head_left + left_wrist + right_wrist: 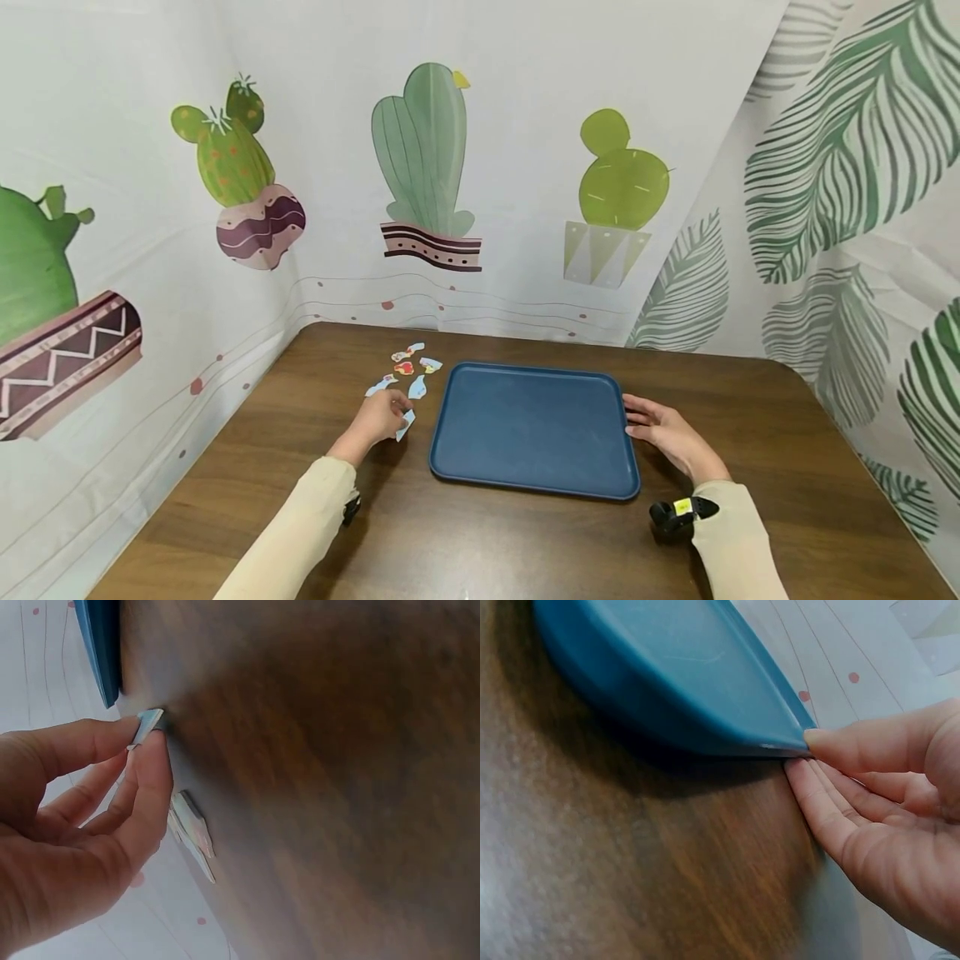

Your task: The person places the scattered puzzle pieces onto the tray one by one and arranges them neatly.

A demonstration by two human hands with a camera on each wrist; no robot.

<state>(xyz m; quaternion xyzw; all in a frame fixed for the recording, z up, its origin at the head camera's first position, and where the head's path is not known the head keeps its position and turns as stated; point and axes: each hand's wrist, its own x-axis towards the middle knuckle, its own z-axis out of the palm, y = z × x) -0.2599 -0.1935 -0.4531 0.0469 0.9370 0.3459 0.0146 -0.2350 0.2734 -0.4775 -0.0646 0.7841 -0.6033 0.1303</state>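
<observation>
Between thumb and fingertips, my left hand [378, 417] pinches a small light-blue puzzle piece [406, 425], a flat irregular shape left of the tray. The left wrist view shows this puzzle piece [148, 726] tilted at the fingertips, close to the table. A dark blue rectangular tray [534, 429] lies flat with nothing on it. At its right edge, my right hand [671, 435] holds the rim. The right wrist view shows the thumb on the tray's rim [761, 742] and the fingers low against its underside; their exact contact is partly hidden.
Several other flat printed pieces lie beyond my left hand, among them a red and yellow piece [404, 367] and a pale blue piece [417, 387]. The brown wooden table [487, 542] meets a white cactus-printed cloth [517, 125] at the back.
</observation>
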